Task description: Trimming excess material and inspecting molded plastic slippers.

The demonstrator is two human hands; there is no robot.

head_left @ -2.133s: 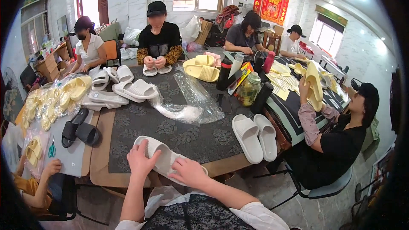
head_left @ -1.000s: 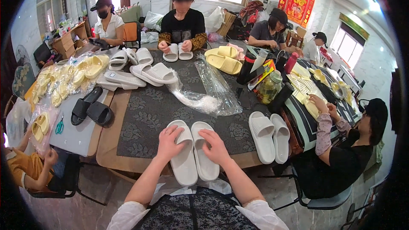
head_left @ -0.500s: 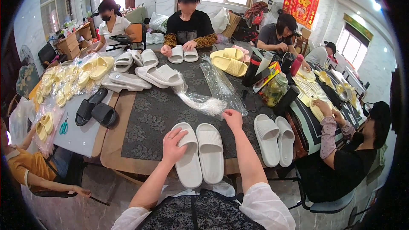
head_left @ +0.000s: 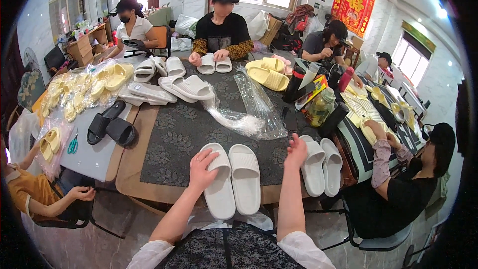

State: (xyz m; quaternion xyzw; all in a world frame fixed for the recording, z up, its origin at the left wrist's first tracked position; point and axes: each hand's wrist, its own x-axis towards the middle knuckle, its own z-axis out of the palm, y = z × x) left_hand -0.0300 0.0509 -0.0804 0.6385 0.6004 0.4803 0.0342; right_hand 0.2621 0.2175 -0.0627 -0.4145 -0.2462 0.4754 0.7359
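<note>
A pair of white slide slippers lies at the table's near edge, toes pointing away from me. My left hand (head_left: 203, 170) grips the ribbed strap of the left slipper (head_left: 219, 195), fingers over its outer side. Beside it, the right slipper (head_left: 246, 184) is untouched. My right hand (head_left: 296, 152) is raised just left of a second white pair (head_left: 313, 172), its fingers bent together; anything between them is too small to make out. Beyond the slippers lies a bundle of fine clear plastic strands (head_left: 245, 124), next to a clear plastic bag (head_left: 264, 104).
More white slippers (head_left: 191, 87) lie at the far left, by black slippers (head_left: 112, 127), teal scissors (head_left: 73, 144) and bagged yellow slippers (head_left: 114, 77). A glass jar (head_left: 321, 105) and bottles stand at the right. Several people sit around the tables.
My right hand has moved right and toward me, away from the strand bundle. My left hand stays on the slipper. The person at left has drawn a hand up and inward.
</note>
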